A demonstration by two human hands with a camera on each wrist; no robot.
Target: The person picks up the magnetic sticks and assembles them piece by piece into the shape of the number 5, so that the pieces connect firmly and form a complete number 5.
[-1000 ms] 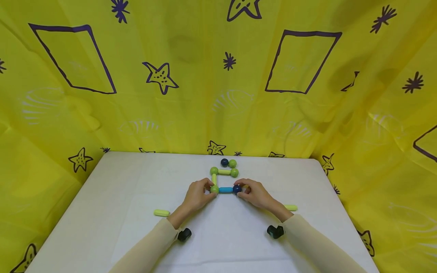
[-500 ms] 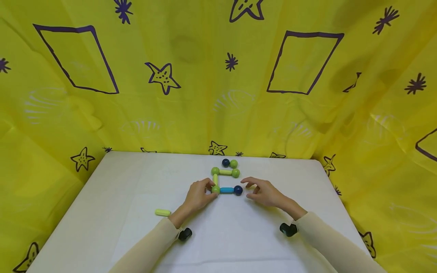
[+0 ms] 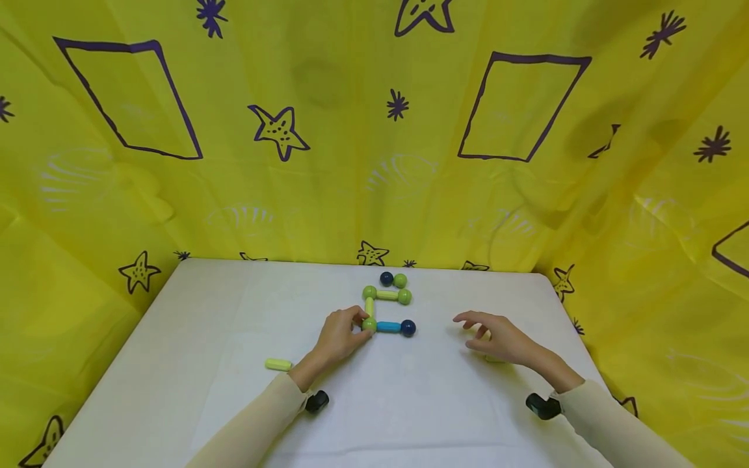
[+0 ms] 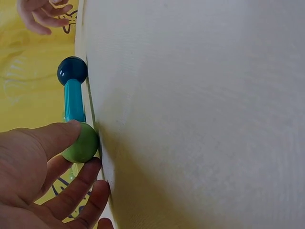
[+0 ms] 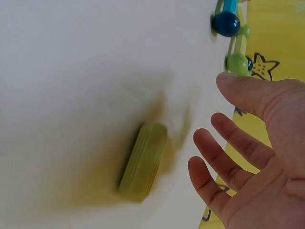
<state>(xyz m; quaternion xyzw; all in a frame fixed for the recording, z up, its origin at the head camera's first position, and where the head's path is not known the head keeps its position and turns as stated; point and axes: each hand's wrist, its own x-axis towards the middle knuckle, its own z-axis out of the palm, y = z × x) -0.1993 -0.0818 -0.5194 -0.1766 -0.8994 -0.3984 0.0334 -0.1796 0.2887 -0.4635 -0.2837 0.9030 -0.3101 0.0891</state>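
A flat frame of magnetic sticks and balls lies on the white table (image 3: 205,312). My left hand (image 3: 361,323) pinches its near-left green ball (image 3: 369,324) between thumb and fingers; the left wrist view shows that green ball (image 4: 81,143) with the blue stick (image 4: 74,100) and dark blue ball (image 4: 72,70) beyond it. The blue stick (image 3: 387,327) ends in the dark blue ball (image 3: 407,327), which stands free. My right hand (image 3: 468,330) is open, fingers spread, hovering to the right. In the right wrist view that right hand (image 5: 209,124) hangs just over a loose yellow-green stick (image 5: 143,160).
A yellow-green stick (image 3: 387,295) joins two green balls at the frame's far side. A loose dark blue ball (image 3: 386,279) and green ball (image 3: 400,281) sit near the table's back edge. Another yellow-green stick (image 3: 277,364) lies left of my left forearm. Yellow patterned cloth surrounds the table.
My right hand has let go of the dark blue ball and moved right, over the loose stick. My left hand has kept its pinch on the green ball.
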